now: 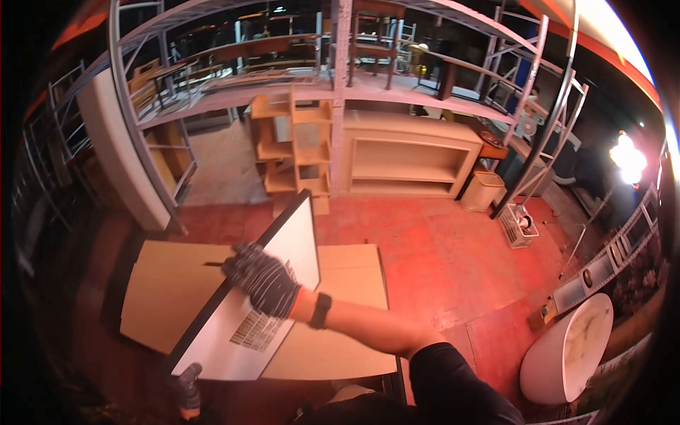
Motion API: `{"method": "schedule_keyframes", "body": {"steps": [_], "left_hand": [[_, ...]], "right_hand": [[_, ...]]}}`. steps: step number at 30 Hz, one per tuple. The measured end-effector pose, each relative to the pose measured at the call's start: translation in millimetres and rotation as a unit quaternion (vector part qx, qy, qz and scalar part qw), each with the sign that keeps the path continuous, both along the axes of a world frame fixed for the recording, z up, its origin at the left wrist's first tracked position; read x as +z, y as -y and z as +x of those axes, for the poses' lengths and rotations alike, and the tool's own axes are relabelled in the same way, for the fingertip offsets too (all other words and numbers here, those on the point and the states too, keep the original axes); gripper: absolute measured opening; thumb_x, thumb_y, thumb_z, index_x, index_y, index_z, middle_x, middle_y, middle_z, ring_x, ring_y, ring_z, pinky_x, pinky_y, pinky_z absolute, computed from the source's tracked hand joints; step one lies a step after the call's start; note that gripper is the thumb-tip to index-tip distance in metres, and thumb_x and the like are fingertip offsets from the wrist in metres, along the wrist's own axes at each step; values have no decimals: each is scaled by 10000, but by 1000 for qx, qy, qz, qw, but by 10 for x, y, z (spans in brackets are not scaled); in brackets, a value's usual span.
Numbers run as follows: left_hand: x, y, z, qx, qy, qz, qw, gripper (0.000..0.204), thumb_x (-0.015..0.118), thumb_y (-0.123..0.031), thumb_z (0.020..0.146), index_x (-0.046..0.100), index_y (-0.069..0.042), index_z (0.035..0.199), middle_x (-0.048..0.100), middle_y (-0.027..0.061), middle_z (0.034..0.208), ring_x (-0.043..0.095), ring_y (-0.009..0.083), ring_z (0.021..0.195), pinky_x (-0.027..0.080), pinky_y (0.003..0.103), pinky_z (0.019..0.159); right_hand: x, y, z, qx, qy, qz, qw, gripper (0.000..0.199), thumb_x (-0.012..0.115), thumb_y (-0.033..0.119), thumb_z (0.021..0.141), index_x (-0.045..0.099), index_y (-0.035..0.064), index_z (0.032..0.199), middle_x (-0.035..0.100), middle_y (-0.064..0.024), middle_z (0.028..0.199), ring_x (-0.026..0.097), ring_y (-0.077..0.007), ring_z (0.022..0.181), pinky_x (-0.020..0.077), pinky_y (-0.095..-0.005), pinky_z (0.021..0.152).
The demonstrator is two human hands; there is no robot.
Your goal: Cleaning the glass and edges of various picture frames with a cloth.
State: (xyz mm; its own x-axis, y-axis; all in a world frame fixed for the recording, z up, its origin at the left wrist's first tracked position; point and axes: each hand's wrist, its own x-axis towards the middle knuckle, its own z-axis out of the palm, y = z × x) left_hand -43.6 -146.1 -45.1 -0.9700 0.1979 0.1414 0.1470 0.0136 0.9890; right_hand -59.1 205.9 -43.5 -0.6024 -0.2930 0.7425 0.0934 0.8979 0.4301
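Red floor (439, 248); rack (338, 64) bkgd partly dark. White panel (294, 241) tilted diag. over cardboard sheet (166, 290), past its far edge, hiding its ctr. R hand (265, 285) grips panel's upper edge; L hand (188, 386) near lower corner, blurred: grip can't tell.

This looks like a furniture warehouse. Metal racks (340, 64) hold furniture (276, 51) up high, with a wooden cabinet (411, 133) below, beside the red floor (425, 248).

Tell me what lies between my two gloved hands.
In the head view, a white-faced, dark-edged panel lies between the left hand and right hand.
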Motion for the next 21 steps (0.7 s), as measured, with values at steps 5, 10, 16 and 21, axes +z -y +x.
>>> {"method": "schedule_keyframes", "body": {"steps": [5,10,16,21], "left_hand": [[-128,246,52,36,-122,-215,968,448,772,-372,752,704,-48,1055,718,58,867,649,209,652,546,313,610],[-503,336,19,175,-378,-417,808,746,880,-514,743,612,98,1074,712,143,878,681,305,732,584,386,685],[-210,141,118,56,-48,-158,985,681,922,-301,736,606,30,1240,730,136,999,677,331,766,588,434,774],[38,-2,271,100,0,22,995,298,782,15,603,687,-22,884,640,20,791,610,151,720,508,298,636]], "right_hand": [[312,-917,87,159,133,-341,917,517,549,-20,735,674,116,1218,662,-119,1218,579,-375,1213,440,-470,1075],[184,-1991,-164,98,41,-537,837,182,573,111,947,725,73,1041,730,-128,985,666,-243,968,527,-390,875],[-564,-1856,-322,69,34,-695,715,327,664,259,922,658,-12,1104,715,-192,987,669,-279,901,528,-392,793],[-327,-1820,-409,-83,87,-529,840,211,612,223,951,655,17,963,688,-168,874,615,-281,778,497,-387,706]]}}
